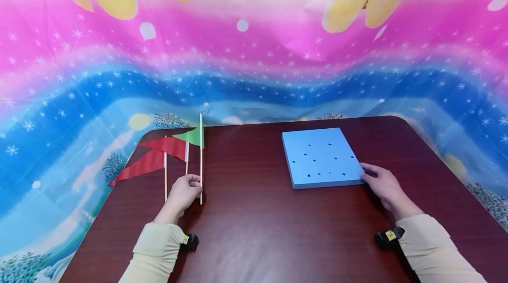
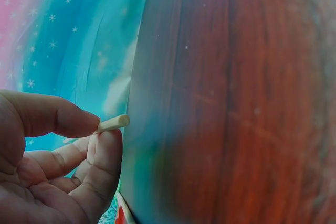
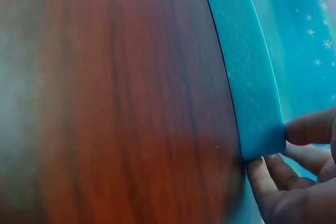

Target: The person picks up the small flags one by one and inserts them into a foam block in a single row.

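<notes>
My left hand [image 1: 183, 192] pinches the thin wooden stick [image 2: 114, 123] of a green pennant flag [image 1: 193, 135] between thumb and fingertips, near the stick's lower end. The stick points up and away from me in the head view. Beside that hand are two red pennant flags, one nearer [image 1: 143, 166] and one farther [image 1: 168, 145], on similar sticks; the hand partly hides the farther stick. On the right lies a flat light-blue square board [image 1: 321, 166] with several small holes. My right hand [image 1: 382, 186] holds its near right corner, thumb and fingers around the corner.
The dark red-brown table [image 1: 254, 221] has rounded far corners. A patterned cloth [image 1: 254, 62] in pink and blue hangs behind the table and along both sides. The nearer red flag's tip reaches the table's left edge.
</notes>
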A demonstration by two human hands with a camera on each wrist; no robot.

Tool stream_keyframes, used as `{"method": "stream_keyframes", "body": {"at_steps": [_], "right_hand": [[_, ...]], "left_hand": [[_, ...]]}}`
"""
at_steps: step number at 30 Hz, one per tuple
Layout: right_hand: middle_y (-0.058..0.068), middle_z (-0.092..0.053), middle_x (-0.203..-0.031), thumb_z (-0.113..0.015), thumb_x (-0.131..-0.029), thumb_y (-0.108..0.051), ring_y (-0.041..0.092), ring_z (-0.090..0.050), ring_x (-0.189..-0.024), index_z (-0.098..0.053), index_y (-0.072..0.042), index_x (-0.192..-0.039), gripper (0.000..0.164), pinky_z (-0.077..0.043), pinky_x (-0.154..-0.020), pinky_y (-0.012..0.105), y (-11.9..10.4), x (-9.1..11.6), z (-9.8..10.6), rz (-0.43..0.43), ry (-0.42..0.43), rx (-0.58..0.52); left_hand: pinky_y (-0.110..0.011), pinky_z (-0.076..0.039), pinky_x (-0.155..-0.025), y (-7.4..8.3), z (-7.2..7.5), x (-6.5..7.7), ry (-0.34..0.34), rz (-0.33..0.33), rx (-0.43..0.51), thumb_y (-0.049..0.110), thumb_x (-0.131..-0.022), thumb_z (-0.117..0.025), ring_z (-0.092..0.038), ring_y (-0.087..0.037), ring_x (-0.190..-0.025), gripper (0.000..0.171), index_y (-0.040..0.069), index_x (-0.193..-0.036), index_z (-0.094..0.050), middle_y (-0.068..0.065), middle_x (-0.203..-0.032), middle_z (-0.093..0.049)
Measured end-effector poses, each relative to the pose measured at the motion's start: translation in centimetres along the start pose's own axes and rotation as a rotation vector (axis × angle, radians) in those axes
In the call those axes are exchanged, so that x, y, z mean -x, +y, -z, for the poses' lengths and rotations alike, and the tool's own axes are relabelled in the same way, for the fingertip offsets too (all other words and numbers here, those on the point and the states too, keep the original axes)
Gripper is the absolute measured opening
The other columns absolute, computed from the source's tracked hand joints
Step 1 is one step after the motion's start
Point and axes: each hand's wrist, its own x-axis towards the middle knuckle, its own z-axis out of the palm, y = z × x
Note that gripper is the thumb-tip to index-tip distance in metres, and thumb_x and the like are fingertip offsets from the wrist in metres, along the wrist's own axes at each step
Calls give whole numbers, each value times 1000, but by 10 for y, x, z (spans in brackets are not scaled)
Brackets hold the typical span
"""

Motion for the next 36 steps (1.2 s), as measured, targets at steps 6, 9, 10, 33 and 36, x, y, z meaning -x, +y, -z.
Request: {"method": "stream_keyframes", "body": {"at_steps": [6, 9, 10, 33, 36], "right_hand": [[42, -25, -156, -47, -106, -5, 57, -33, -139, -22, 9, -158, 59, -33, -111, 67, -9, -4, -2, 61, -126, 13], [42, -24, -157, -48, -106, -4, 58, -30, -141, -23, 11, -157, 59, -30, -111, 68, -14, -5, -5, 67, -155, 20], [42, -25, -156, -48, -105, -3, 58, -30, -140, -23, 11, -157, 59, -30, -111, 68, -15, -5, -7, 71, -155, 24], [40, -36, -152, -52, -104, -5, 53, -41, -134, -31, 11, -155, 57, -35, -110, 66, -32, -7, -39, 116, -130, 52], [39, -36, -152, -53, -104, -5, 53, -42, -134, -31, 11, -155, 57, -36, -110, 65, -35, -6, -43, 118, -123, 52]], "left_hand": [[-25, -50, -62, 1, -1, 1, -4, -1, -4, -9, -82, -58, -59, -12, -67, 34, -15, -115, -61, -12, -87, -63], [-24, -50, -62, 2, 0, 1, 4, -3, -5, -8, -83, -59, -59, -12, -67, 33, -14, -115, -62, -12, -88, -64], [-24, -50, -62, 3, 0, 2, 8, -4, -2, -8, -83, -59, -60, -11, -67, 33, -14, -116, -62, -12, -88, -64], [-35, -56, -71, 16, -13, -3, 37, -29, 59, -8, -88, -60, -61, -20, -79, 29, -14, -117, -61, -16, -95, -61], [-34, -57, -71, 19, -15, -6, 45, -47, 72, -8, -87, -59, -61, -21, -79, 30, -14, -116, -61, -16, -95, -61]]}}
